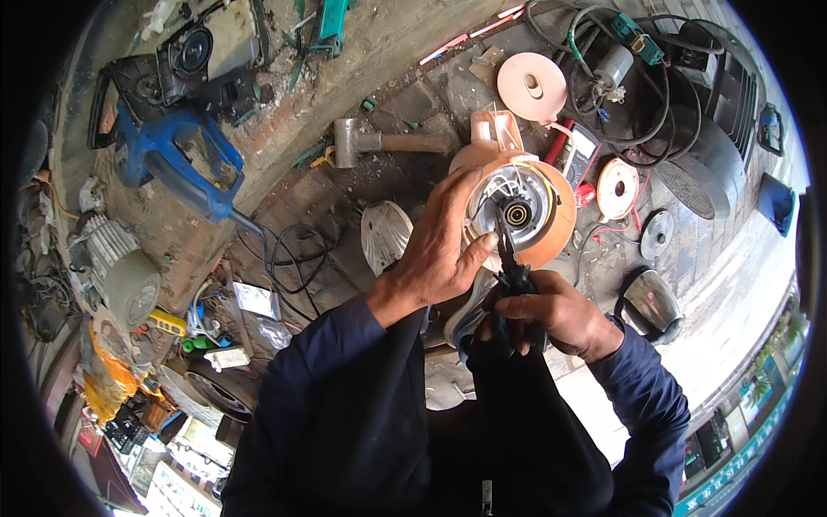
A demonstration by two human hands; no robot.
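Observation:
An orange motor housing (pixel 556 233) stands upright in front of me, its round open end facing up. Inside its metal ring are wires and a dark shaft bearing (pixel 517 214) at the centre. My left hand (pixel 431 250) is closed around the near left side of the housing, the thumb lying on its rim. In my right hand (pixel 560 314) is a pair of long-nose pliers (pixel 515 280) with dark handles. The jaws reach into the open housing, close to the bearing. Whether the tips pinch a wire is too small to tell.
A hammer (pixel 346 142) lies beyond my left hand. Past the housing are a pink disc (pixel 517 82), a red-edged multimeter (pixel 582 155) and coiled black cables (pixel 663 129). A blue power tool (pixel 164 159) rests at left on a raised ledge. A grey finned motor (pixel 121 267) sits below it.

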